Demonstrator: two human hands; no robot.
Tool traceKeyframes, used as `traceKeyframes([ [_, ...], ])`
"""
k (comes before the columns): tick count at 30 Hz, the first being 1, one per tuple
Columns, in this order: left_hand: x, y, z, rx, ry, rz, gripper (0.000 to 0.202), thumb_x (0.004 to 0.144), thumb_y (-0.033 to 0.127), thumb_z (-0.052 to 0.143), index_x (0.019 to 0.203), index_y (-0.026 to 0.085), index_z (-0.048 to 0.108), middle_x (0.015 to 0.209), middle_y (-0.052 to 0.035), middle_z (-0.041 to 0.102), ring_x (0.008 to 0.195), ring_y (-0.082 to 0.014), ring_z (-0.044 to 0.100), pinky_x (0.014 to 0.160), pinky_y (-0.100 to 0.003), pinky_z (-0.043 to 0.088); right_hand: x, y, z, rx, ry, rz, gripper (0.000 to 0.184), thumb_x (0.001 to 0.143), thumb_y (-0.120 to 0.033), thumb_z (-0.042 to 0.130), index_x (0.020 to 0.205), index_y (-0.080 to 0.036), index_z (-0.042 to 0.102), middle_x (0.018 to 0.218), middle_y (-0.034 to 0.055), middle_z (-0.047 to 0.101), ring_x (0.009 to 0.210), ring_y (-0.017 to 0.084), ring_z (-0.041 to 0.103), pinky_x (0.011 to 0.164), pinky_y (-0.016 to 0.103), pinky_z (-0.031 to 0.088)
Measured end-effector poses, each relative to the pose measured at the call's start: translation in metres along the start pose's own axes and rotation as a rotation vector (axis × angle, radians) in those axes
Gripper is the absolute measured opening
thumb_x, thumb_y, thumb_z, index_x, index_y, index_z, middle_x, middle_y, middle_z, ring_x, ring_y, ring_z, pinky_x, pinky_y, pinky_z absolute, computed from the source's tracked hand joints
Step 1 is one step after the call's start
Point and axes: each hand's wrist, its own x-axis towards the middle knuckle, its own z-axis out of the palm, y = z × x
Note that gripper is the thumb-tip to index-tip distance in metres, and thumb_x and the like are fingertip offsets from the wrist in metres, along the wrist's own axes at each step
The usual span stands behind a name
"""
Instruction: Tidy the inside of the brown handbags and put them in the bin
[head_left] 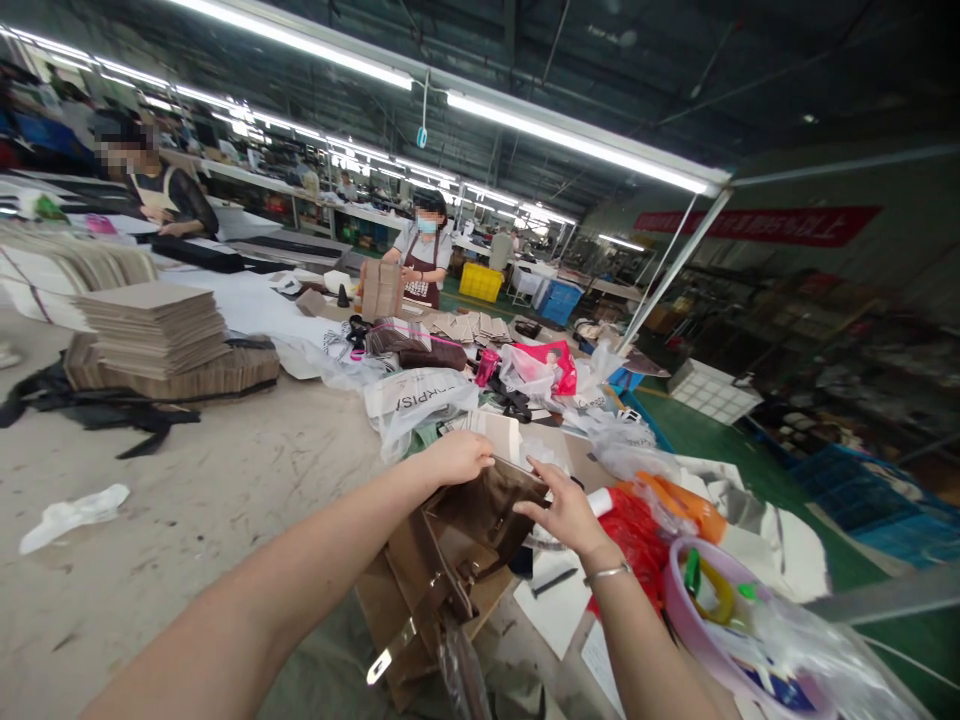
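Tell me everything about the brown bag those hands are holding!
The brown bag looks like smooth leather, with flaps, a strap and a shiny metal clasp at its near end. It lies tilted on flat cardboard on the table. The left hand grips its top edge; the right hand touches the other side with spread fingers.

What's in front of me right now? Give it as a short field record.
left hand: closed on the top edge of the brown bag
right hand: fingers spread, touching the bag's opening
bag pose: tilted on the table, metal-tipped strap nearest the camera
right of bag: red plastic bag, pink basin
far left: cardboard stack
beyond: co-worker standing
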Motion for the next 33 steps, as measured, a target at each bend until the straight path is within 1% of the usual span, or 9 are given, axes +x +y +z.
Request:
traceKeyframes([
  [2,0.000,-0.001,-0.001,0.013,-0.009,-0.007,0.021,0.083,0.027,0.051,0.072,0.016,0.064,0.081,-0.0060,0.069,0.078,-0.0179,0.062,0.069,-0.026,0.042,0.001,0.001,0.006,-0.002,0.058,0.055,0.064,0.074,-0.042,0.067,0.131,-0.021,0.045,0.105,0.0101,0.062,0.093,0.025,0.060,0.081,0.038,0.047],
  [6,0.000,0.002,-0.004,0.010,-0.026,-0.008,0.022,0.083,0.027,0.051,0.071,0.016,0.065,0.080,-0.0060,0.069,0.077,-0.0176,0.062,0.068,-0.026,0.042,0.003,0.002,0.010,0.140,0.133,0.157,0.079,0.073,-0.039,0.069,0.140,-0.020,0.031,0.080,0.0022,0.065,0.067,0.018,0.060,0.067,0.031,0.050],
  [7,0.000,0.003,-0.004,0.005,-0.027,-0.005,0.021,0.083,0.027,0.051,0.071,0.016,0.065,0.080,-0.0059,0.069,0.077,-0.0177,0.062,0.067,-0.026,0.042,0.004,0.002,0.010,0.163,0.133,0.160,0.080,0.072,-0.039,0.070,0.139,-0.020,0.031,0.078,0.0012,0.065,0.065,0.017,0.060,0.065,0.030,0.050],
  [11,0.002,0.005,-0.002,-0.004,-0.024,-0.004,0.020,0.083,0.028,0.051,0.072,0.017,0.065,0.080,-0.0059,0.069,0.076,-0.0179,0.062,0.065,-0.026,0.042,0.006,0.004,0.007,0.110,0.100,0.084,0.055,0.072,-0.045,0.070,0.119,-0.019,0.058,0.085,0.0053,0.068,0.074,0.020,0.063,0.071,0.032,0.051],
  [13,0.003,0.004,-0.002,-0.009,-0.018,-0.006,0.020,0.083,0.027,0.051,0.071,0.017,0.064,0.080,-0.0060,0.069,0.076,-0.0180,0.062,0.066,-0.026,0.042,0.005,0.005,0.007,0.097,0.116,0.078,0.049,0.073,-0.047,0.068,0.112,-0.019,0.062,0.087,0.0071,0.069,0.077,0.021,0.064,0.073,0.034,0.051],
  [17,0.002,0.004,-0.002,-0.031,-0.012,0.002,0.019,0.082,0.026,0.052,0.069,0.016,0.063,0.079,-0.0064,0.068,0.076,-0.0186,0.062,0.066,-0.027,0.042,0.005,0.003,0.006,0.121,0.121,0.069,0.045,0.076,-0.048,0.064,0.111,-0.019,0.063,0.092,0.0081,0.070,0.081,0.023,0.065,0.075,0.035,0.052],
  [20,0.003,0.005,-0.003,-0.034,-0.015,0.005,0.020,0.082,0.027,0.052,0.069,0.017,0.063,0.078,-0.0058,0.068,0.075,-0.0182,0.062,0.065,-0.026,0.042,0.009,-0.004,0.006,0.039,0.099,0.018,0.038,0.078,-0.049,0.063,0.104,-0.021,0.066,0.096,0.0079,0.069,0.085,0.023,0.065,0.077,0.033,0.051],
  [25,0.003,0.005,-0.004,-0.011,-0.037,0.001,0.020,0.082,0.026,0.052,0.069,0.016,0.063,0.078,-0.0064,0.068,0.076,-0.0184,0.062,0.067,-0.026,0.043,0.018,-0.016,0.008,-0.125,0.078,0.001,0.029,0.085,-0.048,0.054,0.087,-0.023,0.068,0.080,0.0052,0.068,0.075,0.019,0.063,0.071,0.028,0.047],
  [33,0.006,0.006,0.001,0.025,-0.020,-0.061,0.020,0.079,0.027,0.053,0.070,0.015,0.066,0.075,-0.0084,0.069,0.074,-0.0197,0.063,0.066,-0.027,0.044,0.020,-0.020,0.010,-0.100,0.088,-0.035,0.034,0.092,-0.039,0.044,0.070,-0.021,0.064,0.067,0.0043,0.061,0.067,0.017,0.058,0.064,0.027,0.042],
])
